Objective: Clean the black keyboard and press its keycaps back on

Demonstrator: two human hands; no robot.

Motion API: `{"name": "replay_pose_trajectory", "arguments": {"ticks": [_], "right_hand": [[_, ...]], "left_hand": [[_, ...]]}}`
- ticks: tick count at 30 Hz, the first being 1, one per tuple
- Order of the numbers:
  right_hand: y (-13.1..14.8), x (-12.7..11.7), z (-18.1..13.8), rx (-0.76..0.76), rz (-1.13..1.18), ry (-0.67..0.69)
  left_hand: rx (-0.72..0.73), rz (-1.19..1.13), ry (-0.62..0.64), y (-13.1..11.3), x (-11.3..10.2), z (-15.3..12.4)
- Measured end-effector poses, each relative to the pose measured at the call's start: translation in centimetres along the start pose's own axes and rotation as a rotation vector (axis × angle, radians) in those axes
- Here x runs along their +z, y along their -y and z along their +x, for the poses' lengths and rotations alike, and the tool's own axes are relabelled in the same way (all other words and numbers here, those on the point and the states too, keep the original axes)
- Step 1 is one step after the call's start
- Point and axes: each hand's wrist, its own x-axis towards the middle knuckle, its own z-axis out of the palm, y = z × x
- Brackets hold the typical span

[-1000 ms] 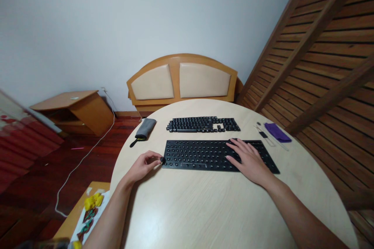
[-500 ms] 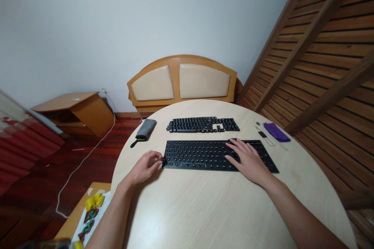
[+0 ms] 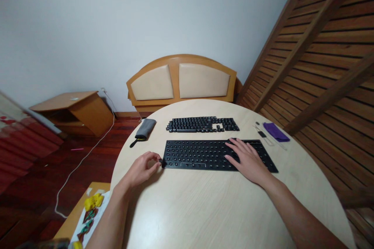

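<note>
A black keyboard base point(image 3: 193, 155) with its keycaps off lies across the table in front of me. At its lower left corner, my left hand point(image 3: 145, 168) pinches a small black keycap point(image 3: 161, 161) between thumb and forefinger. My right hand point(image 3: 245, 160) rests flat on the right part of the base, fingers spread, hiding some of the switches under it. Beyond the base, the loose black keycaps point(image 3: 189, 125) are laid out in keyboard order, with a gap toward their right side.
On the round table point(image 3: 204, 210), a grey pouch point(image 3: 146, 128) lies at the left. To the right are a purple cloth point(image 3: 276, 132) and a wire tool with a black handle point(image 3: 262, 134). A low stand with yellow items point(image 3: 94, 201) is beside my left forearm.
My left hand has shifted very slightly left at the base's corner, still pinching the keycap. My right hand stays in place on the base.
</note>
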Motion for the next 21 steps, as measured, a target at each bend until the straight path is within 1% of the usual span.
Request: {"name": "replay_pose_trajectory", "arguments": {"ticks": [4, 10, 14, 18, 21], "right_hand": [[-0.06, 0.05, -0.01, -0.011, -0.011, -0.010], [-0.02, -0.01, -0.03, -0.015, -0.022, -0.005], [0.02, -0.01, -0.04, -0.012, -0.014, -0.007], [0.01, -0.01, -0.02, -0.018, -0.021, -0.008], [-0.01, -0.01, 0.01, -0.020, -0.030, -0.004]], "left_hand": [[-0.005, -0.041, -0.030, 0.71, 0.20, -0.11], [0.028, -0.072, -0.002, 1.15, 0.69, -0.08], [0.048, -0.083, -0.016, 1.07, 0.78, -0.04], [0.106, -0.088, 0.010, 0.73, 0.67, 0.11], [0.120, -0.074, 0.023, 0.52, 0.61, 0.21]]}}
